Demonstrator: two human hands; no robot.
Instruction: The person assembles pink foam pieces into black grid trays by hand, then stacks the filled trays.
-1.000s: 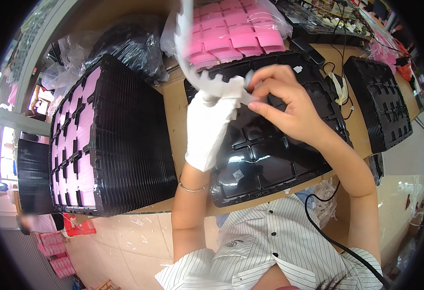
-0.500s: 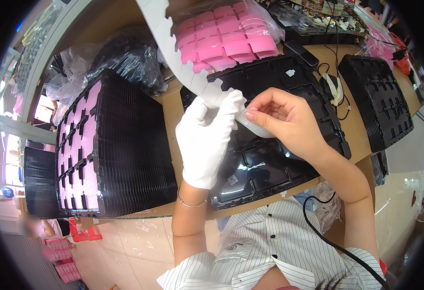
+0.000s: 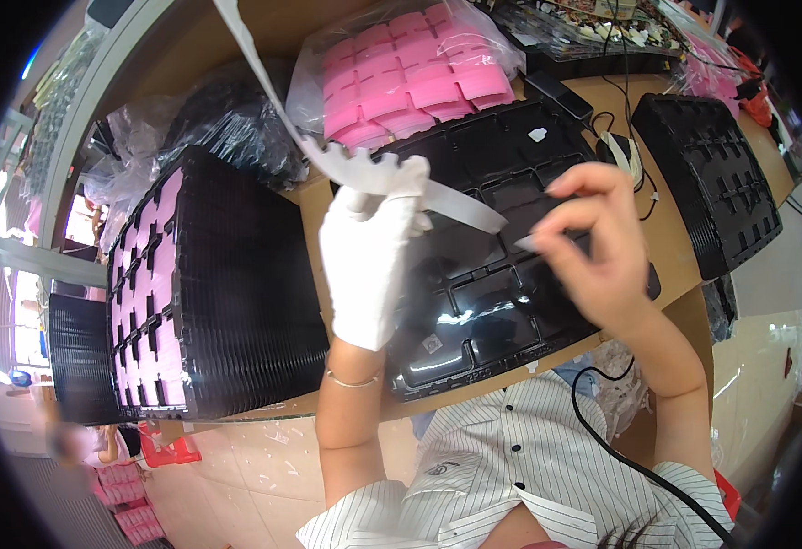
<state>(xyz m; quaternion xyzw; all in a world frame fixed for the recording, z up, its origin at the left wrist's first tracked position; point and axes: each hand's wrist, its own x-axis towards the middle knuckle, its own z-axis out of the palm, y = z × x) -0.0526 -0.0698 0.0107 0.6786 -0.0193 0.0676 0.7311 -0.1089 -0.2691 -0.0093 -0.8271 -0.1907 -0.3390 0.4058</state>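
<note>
My left hand (image 3: pixel 361 265), in a white glove, is closed on a long white strip of label backing (image 3: pixel 463 209) with a notched edge. One end of the strip runs up past the top left; the short end points right, over the black plastic tray (image 3: pixel 497 316). My bare right hand (image 3: pixel 602 252) is just right of that end, apart from it. A small pale piece, like a label (image 3: pixel 526 243), shows at its thumb tip, pinched against a finger. The hand is slightly blurred. A small white label (image 3: pixel 537 135) lies on the tray's far part.
At left stands a tall stack of black trays (image 3: pixel 245 293) with pink sheets. Pink foam pieces (image 3: pixel 415 73) in clear plastic lie behind the tray. More black trays (image 3: pixel 712 183) stand at right, near a black adapter (image 3: pixel 556 96) and cables. A dark plastic bag (image 3: pixel 236 128) sits at back left.
My right hand has moved right, away from the left hand, with a small pale piece at its fingertips. The left hand has shifted slightly left, and the strip's short end now shows straight.
</note>
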